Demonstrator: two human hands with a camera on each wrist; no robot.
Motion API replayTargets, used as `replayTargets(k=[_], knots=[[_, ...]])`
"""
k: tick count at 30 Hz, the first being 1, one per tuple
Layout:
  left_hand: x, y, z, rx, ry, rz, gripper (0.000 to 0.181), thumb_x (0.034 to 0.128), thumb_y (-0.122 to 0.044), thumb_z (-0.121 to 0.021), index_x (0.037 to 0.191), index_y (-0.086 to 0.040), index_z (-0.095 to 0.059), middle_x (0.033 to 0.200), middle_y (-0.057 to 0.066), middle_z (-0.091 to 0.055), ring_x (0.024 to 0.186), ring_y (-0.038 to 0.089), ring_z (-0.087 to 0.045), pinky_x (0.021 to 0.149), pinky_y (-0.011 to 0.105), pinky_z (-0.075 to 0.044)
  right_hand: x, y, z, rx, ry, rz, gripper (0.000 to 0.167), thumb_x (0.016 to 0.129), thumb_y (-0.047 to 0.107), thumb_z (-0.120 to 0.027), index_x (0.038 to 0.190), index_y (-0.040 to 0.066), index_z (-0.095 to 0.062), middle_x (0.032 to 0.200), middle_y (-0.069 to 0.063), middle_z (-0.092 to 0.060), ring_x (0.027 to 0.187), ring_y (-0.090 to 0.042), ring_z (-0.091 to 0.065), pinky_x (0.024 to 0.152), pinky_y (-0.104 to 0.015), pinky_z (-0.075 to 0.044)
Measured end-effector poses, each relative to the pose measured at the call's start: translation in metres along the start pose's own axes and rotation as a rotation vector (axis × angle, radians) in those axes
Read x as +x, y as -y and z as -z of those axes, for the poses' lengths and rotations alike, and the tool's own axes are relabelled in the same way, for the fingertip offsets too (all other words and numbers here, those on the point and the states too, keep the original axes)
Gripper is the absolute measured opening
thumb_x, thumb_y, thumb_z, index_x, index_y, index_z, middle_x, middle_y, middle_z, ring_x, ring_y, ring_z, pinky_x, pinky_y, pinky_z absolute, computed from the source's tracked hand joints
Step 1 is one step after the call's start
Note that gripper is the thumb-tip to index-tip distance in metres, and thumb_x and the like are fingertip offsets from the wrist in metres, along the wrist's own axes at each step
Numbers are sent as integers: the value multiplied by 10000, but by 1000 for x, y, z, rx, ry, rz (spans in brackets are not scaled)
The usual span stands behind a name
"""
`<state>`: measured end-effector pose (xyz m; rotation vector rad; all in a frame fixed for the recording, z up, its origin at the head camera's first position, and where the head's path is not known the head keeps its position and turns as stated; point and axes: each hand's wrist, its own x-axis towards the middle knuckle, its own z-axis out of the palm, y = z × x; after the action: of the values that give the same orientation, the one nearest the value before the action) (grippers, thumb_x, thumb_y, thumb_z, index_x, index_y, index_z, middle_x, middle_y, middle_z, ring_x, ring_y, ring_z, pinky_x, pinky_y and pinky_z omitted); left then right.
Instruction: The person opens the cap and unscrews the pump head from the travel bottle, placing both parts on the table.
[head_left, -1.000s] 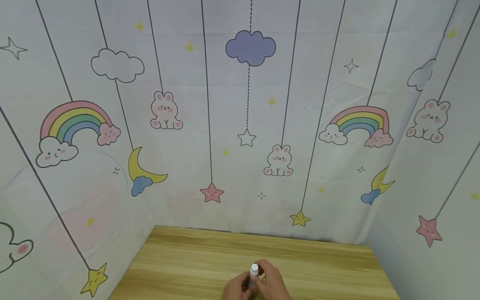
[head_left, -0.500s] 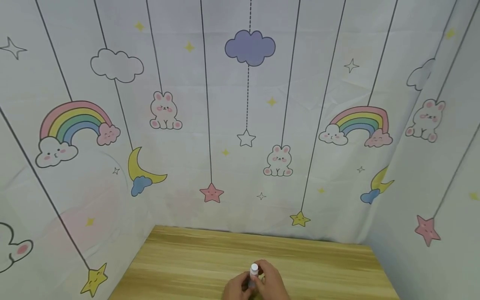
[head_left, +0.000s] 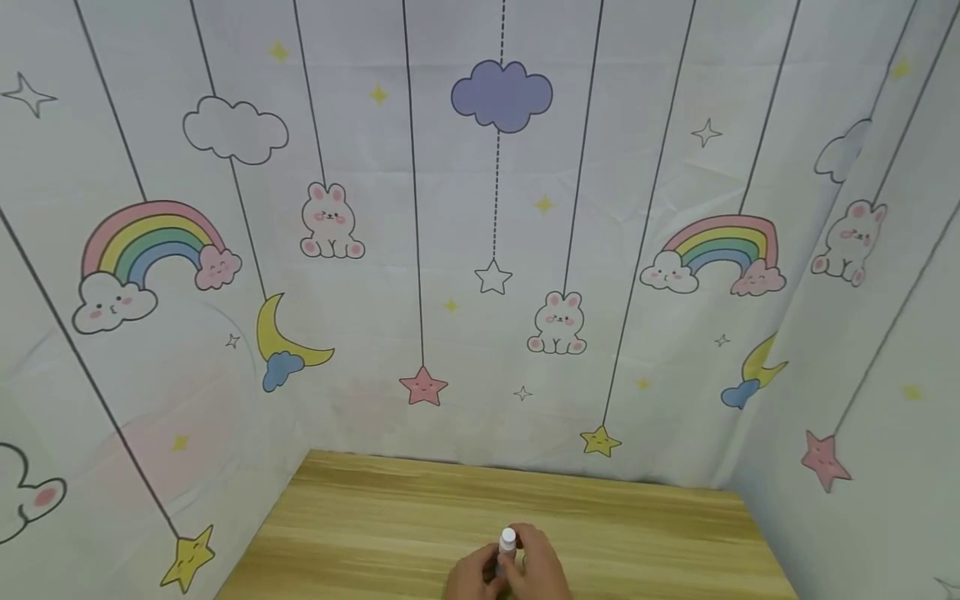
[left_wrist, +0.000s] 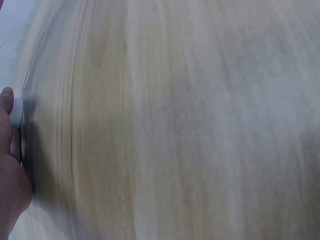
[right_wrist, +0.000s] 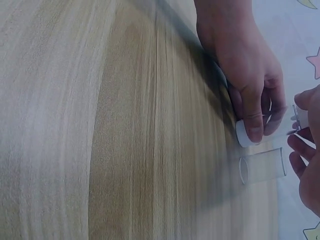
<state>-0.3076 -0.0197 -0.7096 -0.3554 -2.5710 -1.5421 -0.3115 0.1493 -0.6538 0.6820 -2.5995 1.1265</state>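
A small upright container with a white top [head_left: 507, 538] is between the hands above the wooden table. In the right wrist view, its clear body ends in a white base [right_wrist: 246, 134] at the tabletop. My left hand [head_left: 471, 575] curls its thumb and fingers round the lower part, and in the left wrist view this hand [left_wrist: 11, 175] shows at the left edge beside a white part [left_wrist: 17, 112]. My right hand [head_left: 540, 565] pinches the upper end; only its thumb and some fingers [right_wrist: 301, 145] show in the right wrist view. Contents cannot be made out.
A clear open cylinder [right_wrist: 263, 166] stands on the table right beside the container. The wood-grain tabletop [head_left: 375, 517] meets a white cloth backdrop [head_left: 480, 433] printed with rainbows, rabbits, clouds and stars behind and at both sides.
My right hand has shifted slightly to the left at the wrist. My left hand and the container have stayed almost in place. The right side of the backdrop has moved a little.
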Motion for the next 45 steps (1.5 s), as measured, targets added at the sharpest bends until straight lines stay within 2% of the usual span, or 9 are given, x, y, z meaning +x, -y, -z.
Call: replayTargets(k=[6,11,15,20,28,37,45], knots=[[-1,1,-1,-5,-12,14,260,936,-224,-832,1190,-214,-780,1050,-22,-804,918,108,-760,762,311,-625,-1,4,-1,-39,-32,2,326,933,190,-823,1184,59,-661,1065,8,-655,936,-167,-603,790,-374,-553],[-2,2,-2,14,-16,13,242,936,-235,-831,1173,-233,-782,1051,-53,-800,909,67,-736,757,295,-611,0,9,-2,-94,-74,-51,317,923,282,-840,1121,110,-660,1033,44,-625,923,-205,-603,767,-359,-546],[-3,1,-2,37,-16,16,247,935,-217,-827,1177,-226,-782,1040,-67,-796,905,63,-729,752,301,-608,1,14,0,-93,-72,-88,323,916,335,-852,1081,136,-660,1002,62,-611,897,-171,-592,742,-332,-543],[-2,0,-3,38,-15,28,230,943,-208,-820,1169,-228,-783,1030,-79,-791,905,63,-728,753,313,-612,2,16,1,-89,-83,-106,309,896,321,-871,1040,144,-663,965,80,-600,858,-172,-583,715,-317,-524],[-1,-1,-3,44,-28,17,237,943,-149,-807,1167,-221,-781,1051,-65,-794,930,82,-737,766,315,-615,1,11,-4,-109,-148,-54,249,886,233,-879,1012,156,-678,945,97,-605,839,-136,-576,712,-320,-521],[-2,-1,-3,35,-38,-24,242,945,-167,-814,1181,-207,-777,1054,-34,-800,924,89,-748,760,298,-617,1,9,-3,-96,-145,-19,244,885,197,-876,1026,147,-684,963,92,-614,863,-182,-605,737,-337,-533],[-3,0,-3,27,-44,-55,276,932,-140,-819,1201,-168,-768,1047,-16,-799,914,108,-756,753,287,-617,2,4,0,-80,-132,82,229,919,187,-848,1057,134,-674,964,88,-611,850,-101,-575,722,-321,-530]])
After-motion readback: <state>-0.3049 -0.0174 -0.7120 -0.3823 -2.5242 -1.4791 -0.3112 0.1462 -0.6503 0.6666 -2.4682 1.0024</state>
